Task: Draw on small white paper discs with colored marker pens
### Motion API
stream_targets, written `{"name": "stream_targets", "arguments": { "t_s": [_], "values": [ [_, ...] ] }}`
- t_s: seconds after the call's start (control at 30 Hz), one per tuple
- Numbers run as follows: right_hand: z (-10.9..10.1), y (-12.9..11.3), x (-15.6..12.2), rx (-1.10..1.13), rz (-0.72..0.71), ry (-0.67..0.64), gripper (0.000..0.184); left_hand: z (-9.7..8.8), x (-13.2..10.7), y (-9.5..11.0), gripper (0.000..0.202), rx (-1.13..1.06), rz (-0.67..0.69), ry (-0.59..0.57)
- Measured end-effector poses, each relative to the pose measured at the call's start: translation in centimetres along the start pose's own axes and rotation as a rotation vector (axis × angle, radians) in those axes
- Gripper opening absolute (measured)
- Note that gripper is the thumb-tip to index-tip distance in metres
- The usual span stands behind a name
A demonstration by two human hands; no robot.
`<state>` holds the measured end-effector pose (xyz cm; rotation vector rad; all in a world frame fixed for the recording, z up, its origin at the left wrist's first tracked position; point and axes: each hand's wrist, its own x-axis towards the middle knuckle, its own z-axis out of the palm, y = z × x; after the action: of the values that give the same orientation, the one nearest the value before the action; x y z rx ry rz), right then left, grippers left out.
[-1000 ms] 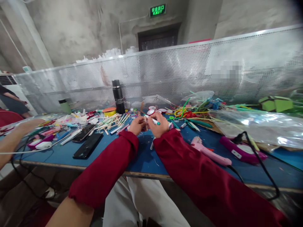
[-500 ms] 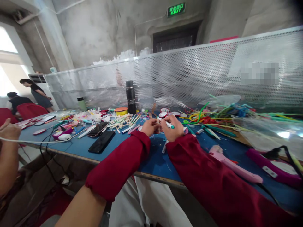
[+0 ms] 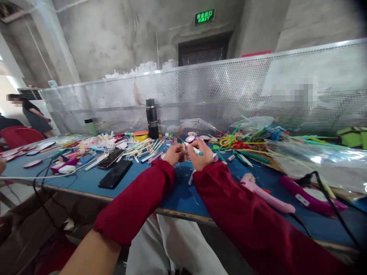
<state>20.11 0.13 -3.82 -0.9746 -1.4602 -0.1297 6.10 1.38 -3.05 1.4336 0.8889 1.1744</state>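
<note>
My right hand is closed around a white marker pen with a teal end, its other end pointing toward my left hand. My left hand pinches a small flat light-brown wooden piece, upright by the pen's tip. Whether tip and wood touch is too small to tell. Both hands are just above the blue table. Under my right wrist lies a white stick-like object, partly hidden.
Left of my hands lie a black phone and many wooden sticks. A black bottle stands behind them. To the right are a pink glue gun, a purple power strip with a cable and plastic bags.
The head view has turned slightly right, so things sit further left in the picture. Both hands keep nearly the same pose and hold.
</note>
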Motion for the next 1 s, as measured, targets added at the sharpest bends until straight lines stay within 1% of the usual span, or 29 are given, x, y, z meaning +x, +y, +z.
{"name": "stream_targets", "arguments": {
  "t_s": [0.1, 0.2, 0.33, 0.47, 0.77, 1.0],
  "values": [
    [-0.02, -0.17, -0.03, 0.009, -0.01, 0.011, 0.016, -0.08, 0.11, -0.17, 0.034, 0.004, 0.004, -0.005],
    [-0.03, -0.27, -0.04, 0.016, -0.023, 0.005, 0.017, -0.14, 0.2, -0.25, 0.039, 0.009, 0.007, -0.018],
    [-0.2, -0.31, 0.06, 0.003, -0.015, 0.007, 0.018, -0.13, 0.24, -0.24, 0.043, 0.002, -0.003, -0.008],
    [-0.25, -0.3, 0.12, -0.004, 0.001, -0.008, 0.017, -0.11, 0.22, -0.2, 0.041, -0.001, -0.012, -0.011],
    [-0.14, -0.13, -0.02, 0.0, 0.029, 0.009, 0.016, -0.19, 0.24, -0.37, 0.035, -0.005, 0.002, -0.006],
    [-0.13, -0.37, -0.11, 0.013, 0.023, -0.005, 0.019, -0.13, 0.18, -0.23, 0.032, 0.0, -0.007, -0.007]
  ]
}}
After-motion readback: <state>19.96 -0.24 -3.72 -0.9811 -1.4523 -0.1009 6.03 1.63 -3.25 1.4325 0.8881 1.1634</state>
